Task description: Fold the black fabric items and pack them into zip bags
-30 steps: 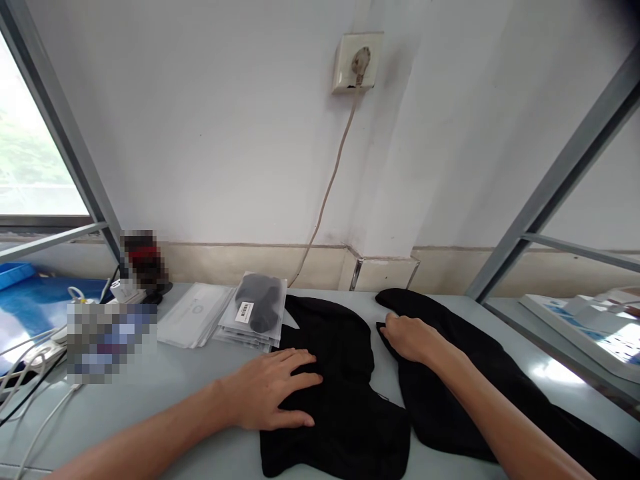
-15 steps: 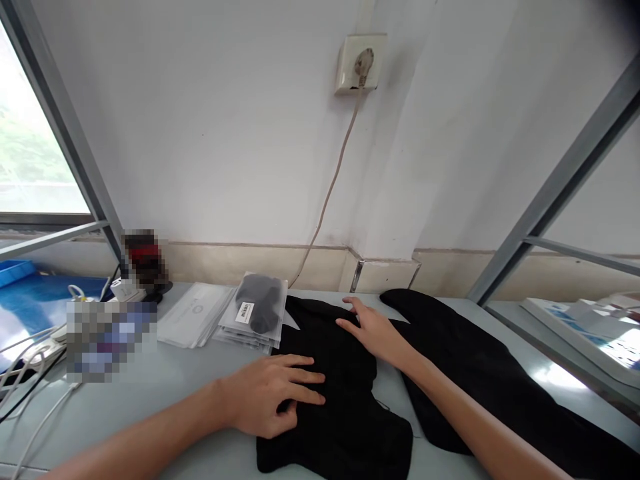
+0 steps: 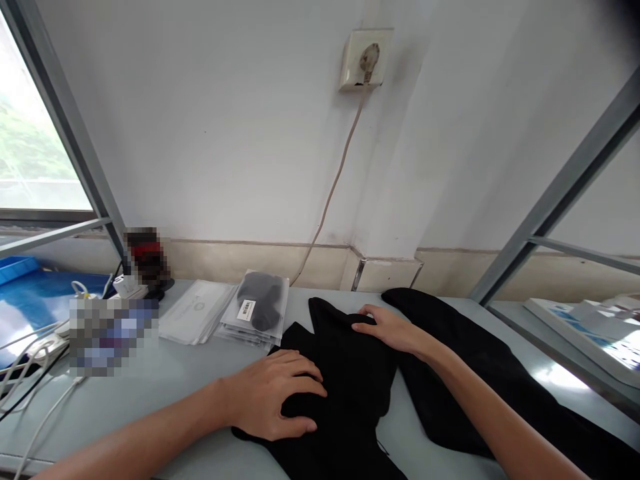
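Observation:
A dark, limp piece of black fabric (image 3: pixel 345 387) with a curved, cut-looking outline lies on the grey table in front of me. My left hand (image 3: pixel 280 393) rests on its left part, thumb and fingers apart and slightly bent. At its upper right edge, my right hand (image 3: pixel 387 328) has the cloth between thumb and fingers; part of that grip is hidden. A second, longer black fabric piece (image 3: pixel 465 353) lies to the right, partly beneath my right forearm.
Behind my left hand are a stack of clear bags with dark contents and barcode labels (image 3: pixel 260 300) and a pile of whitish plastic bags (image 3: pixel 195 312). White cables and a power strip (image 3: pixel 45 347) run along the left. Grey frame posts (image 3: pixel 560 180) flank the table.
The upper part of the near fabric has shifted right with my right hand, and its lower left part now spreads further left. My left fingers have bent more.

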`<state>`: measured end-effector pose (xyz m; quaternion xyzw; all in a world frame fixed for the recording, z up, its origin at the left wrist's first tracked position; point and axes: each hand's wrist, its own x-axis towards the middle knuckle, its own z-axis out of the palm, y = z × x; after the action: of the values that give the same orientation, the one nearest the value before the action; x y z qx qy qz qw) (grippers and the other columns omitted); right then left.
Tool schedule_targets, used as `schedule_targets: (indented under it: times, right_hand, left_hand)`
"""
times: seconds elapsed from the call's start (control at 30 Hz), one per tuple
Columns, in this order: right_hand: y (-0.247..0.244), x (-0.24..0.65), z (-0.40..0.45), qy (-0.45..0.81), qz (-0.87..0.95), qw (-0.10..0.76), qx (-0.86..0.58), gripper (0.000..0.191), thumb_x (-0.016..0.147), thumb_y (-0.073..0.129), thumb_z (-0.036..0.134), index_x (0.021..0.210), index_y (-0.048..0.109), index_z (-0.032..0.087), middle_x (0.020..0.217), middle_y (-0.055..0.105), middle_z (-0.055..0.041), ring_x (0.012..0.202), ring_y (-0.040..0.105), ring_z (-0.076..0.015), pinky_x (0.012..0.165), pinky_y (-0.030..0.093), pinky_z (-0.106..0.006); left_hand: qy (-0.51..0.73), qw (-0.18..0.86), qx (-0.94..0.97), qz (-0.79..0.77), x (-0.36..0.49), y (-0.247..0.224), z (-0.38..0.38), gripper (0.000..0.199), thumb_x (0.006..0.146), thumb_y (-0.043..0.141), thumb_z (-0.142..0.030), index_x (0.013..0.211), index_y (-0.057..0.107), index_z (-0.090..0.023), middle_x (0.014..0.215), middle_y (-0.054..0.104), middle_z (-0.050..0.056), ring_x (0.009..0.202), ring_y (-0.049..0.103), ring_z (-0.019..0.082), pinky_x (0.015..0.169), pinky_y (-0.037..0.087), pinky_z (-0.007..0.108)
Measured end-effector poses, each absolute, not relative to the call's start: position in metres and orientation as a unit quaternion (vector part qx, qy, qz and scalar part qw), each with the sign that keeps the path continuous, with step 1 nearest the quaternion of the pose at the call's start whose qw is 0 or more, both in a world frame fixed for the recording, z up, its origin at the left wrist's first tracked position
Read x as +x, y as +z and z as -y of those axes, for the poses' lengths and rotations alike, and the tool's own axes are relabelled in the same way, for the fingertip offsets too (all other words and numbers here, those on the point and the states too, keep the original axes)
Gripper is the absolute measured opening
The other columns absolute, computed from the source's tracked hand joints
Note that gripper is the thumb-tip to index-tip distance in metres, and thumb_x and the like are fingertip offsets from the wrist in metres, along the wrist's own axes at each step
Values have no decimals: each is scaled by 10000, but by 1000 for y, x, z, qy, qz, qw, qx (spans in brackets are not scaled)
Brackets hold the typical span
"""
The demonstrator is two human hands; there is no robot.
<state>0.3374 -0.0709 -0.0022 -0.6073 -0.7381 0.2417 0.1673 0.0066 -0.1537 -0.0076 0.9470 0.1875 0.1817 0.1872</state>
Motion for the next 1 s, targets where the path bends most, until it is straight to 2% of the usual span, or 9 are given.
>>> schedule_targets:
  times: [0.1,0.23,0.37,0.53,0.67,0.7,0.8,0.9,1.0]
  right_hand:
    - [-6,340,64,232,720,202,-622,325,927,619,438,1057,748,169,1160,776,-133,1085,711,-313,928,539,-348]
    - [-7,337,57,157,666,284,-672,421,994,466,356,1286,646,112,1320,697,-202,1239,637,-351,1071,458,-435]
    - [-3,335,55,120,634,346,-681,450,1028,371,338,1380,573,143,1402,658,-164,1299,602,-309,1113,432,-411]
    - [1,336,55,144,642,347,-668,402,983,451,309,1266,691,154,1329,718,-148,1251,643,-329,1111,457,-445]
    - [18,332,72,183,670,363,-621,437,1032,434,407,1340,673,211,1383,699,-109,1317,610,-308,1143,448,-445]
    - [25,331,79,250,695,360,-570,455,1030,469,484,1332,684,221,1366,710,-110,1299,627,-305,1123,473,-433]
    - [45,326,99,478,746,242,-396,569,992,518,649,1280,719,201,1307,734,-147,1172,707,-307,1045,534,-441]
    - [51,322,107,511,721,255,-393,564,986,535,656,1239,701,180,1140,777,-147,901,761,-238,781,612,-345]
    - [42,319,105,509,718,180,-440,556,965,544,679,1093,718,167,901,793,-105,584,688,-158,458,467,-222]
  left_hand:
    - [166,187,946,-208,5,-6,154,448,925,688,-322,1364,626,-255,1481,613,73,1390,557,300,1251,336,505]
    - [175,169,947,-207,5,-5,153,453,931,695,-320,1372,621,-249,1519,574,88,1408,529,302,1241,351,506]
    - [193,151,948,-203,7,-6,152,270,971,628,-225,1234,690,-240,1339,657,90,1234,625,249,1107,488,406]
    - [176,154,950,-205,7,-9,150,259,1009,602,-270,1255,676,-237,1342,660,86,1229,636,249,1158,443,429]
    - [177,162,947,-212,5,-10,148,324,1025,602,-344,1336,636,-261,1422,629,88,1304,605,265,1176,421,442]
    - [176,162,947,-212,5,-9,148,332,1030,595,-350,1349,628,-265,1432,624,88,1315,598,267,1175,420,440]
    - [171,159,949,-213,5,-7,148,307,1040,578,-355,1323,644,-255,1352,669,87,1247,636,259,1134,450,414]
    - [162,150,950,-222,7,-7,147,257,1044,568,-341,1253,674,-235,1191,722,73,1100,683,239,1027,510,370]
    - [182,138,948,-220,8,-8,146,224,1060,528,-289,1212,679,-224,1174,729,66,1080,688,222,983,521,339]
